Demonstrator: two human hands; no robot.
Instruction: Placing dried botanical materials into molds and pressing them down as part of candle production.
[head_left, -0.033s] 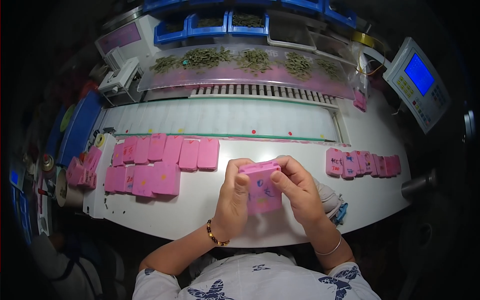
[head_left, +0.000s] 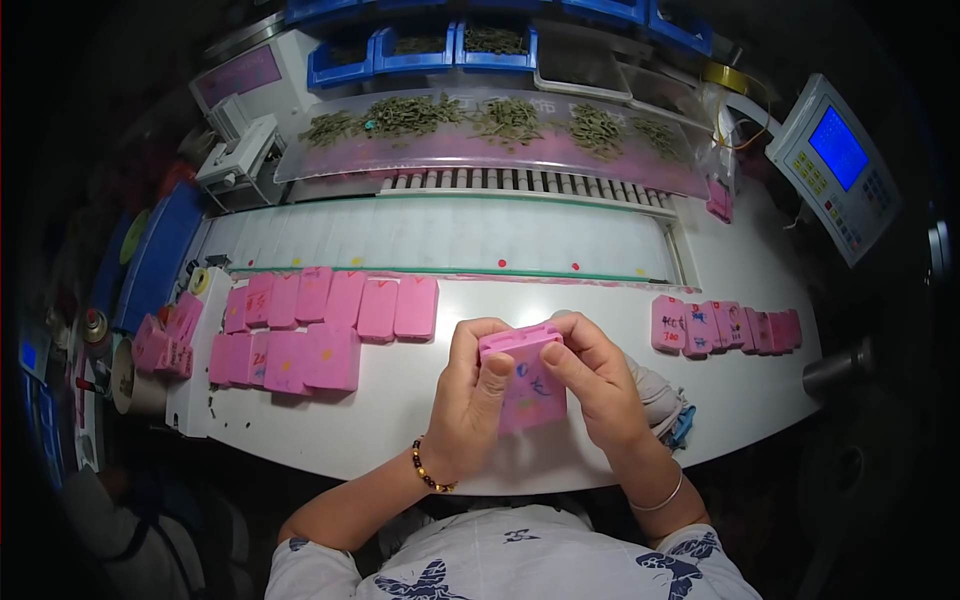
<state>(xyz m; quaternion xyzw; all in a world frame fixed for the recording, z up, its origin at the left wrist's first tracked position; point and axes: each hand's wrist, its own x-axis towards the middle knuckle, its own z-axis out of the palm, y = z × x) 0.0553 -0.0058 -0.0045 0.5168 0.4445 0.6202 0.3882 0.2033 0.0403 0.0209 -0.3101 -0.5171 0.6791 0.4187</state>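
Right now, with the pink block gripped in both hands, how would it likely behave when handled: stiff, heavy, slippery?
The pink block probably is stiff: its edges stay straight between the left hand and right hand. Likely light, held by fingertips. Flat faces suggest it won't roll.

A pink block (head_left: pixel 528 385) with blue scribbles sits in the grip; pink blocks (head_left: pixel 330 325) line the white surface (head_left: pixel 600 300) beyond.
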